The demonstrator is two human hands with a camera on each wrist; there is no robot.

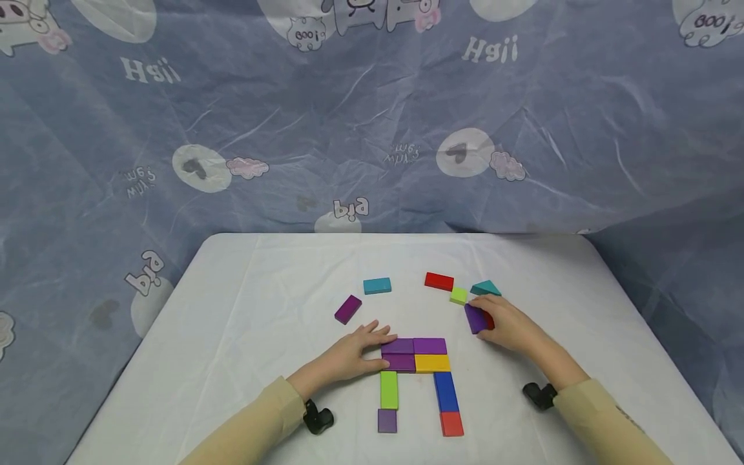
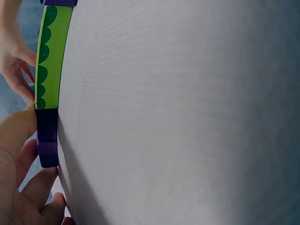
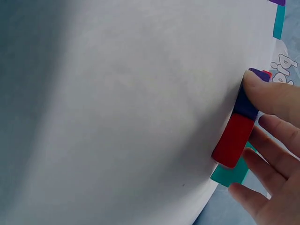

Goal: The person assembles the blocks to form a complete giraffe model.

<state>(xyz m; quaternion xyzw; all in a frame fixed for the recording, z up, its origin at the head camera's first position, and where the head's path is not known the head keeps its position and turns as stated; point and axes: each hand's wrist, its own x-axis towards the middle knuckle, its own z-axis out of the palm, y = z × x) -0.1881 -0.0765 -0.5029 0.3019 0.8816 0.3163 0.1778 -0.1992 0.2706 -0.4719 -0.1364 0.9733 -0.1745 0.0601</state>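
With its thumb and fingers spread, my left hand (image 1: pixel 349 354) touches the left ends of two stacked rows of purple blocks: the upper purple block (image 1: pixel 397 347) and the lower purple block (image 1: pixel 399 363). A purple block (image 1: pixel 429 346) and a yellow block (image 1: pixel 433 363) complete these rows on the right. Farther right, my right hand (image 1: pixel 511 326) pinches a purple block (image 1: pixel 475 318) with thumb and fingers. Beside that block is a red block (image 3: pixel 234 140), partly covered by the hand in the head view. A teal triangular block (image 1: pixel 485 288) lies just beyond the fingers.
Below the rows, a green block (image 1: pixel 389 390) and small purple block (image 1: pixel 387 421) form one column; a blue block (image 1: pixel 446 391) and red square (image 1: pixel 452 424) form another. Behind lie a dark purple block (image 1: pixel 348 310), teal block (image 1: pixel 377 285), red block (image 1: pixel 439 281) and lime block (image 1: pixel 458 296).
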